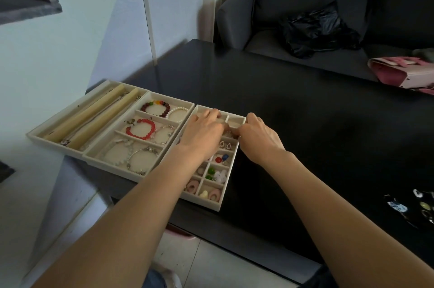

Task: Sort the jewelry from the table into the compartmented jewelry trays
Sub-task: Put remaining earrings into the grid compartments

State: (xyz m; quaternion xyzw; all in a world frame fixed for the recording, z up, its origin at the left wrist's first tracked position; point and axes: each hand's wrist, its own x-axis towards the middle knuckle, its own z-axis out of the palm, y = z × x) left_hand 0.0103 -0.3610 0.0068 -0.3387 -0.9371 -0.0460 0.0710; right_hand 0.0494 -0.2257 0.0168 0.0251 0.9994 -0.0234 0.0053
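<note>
Three cream jewelry trays stand side by side on the black table (305, 123). The right tray (225, 196) has many small compartments holding earrings and beads. Both my hands hover over its far end. My left hand (202, 132) has its fingers curled down into a far compartment. My right hand (256, 137) pinches something small at the tray's right wall; the item itself is hidden by the fingers. The middle tray (91, 155) holds a red bead bracelet (141, 129), a pearl one and several others. The left tray (37, 134) holds long rolls and chains.
A dark sofa (305, 5) with a black plastic bag (317, 29) stands behind the table. A pink bag (401, 71) lies at the far right. A dark patterned cloth (413, 210) lies on the table's right edge. A wall is at the left.
</note>
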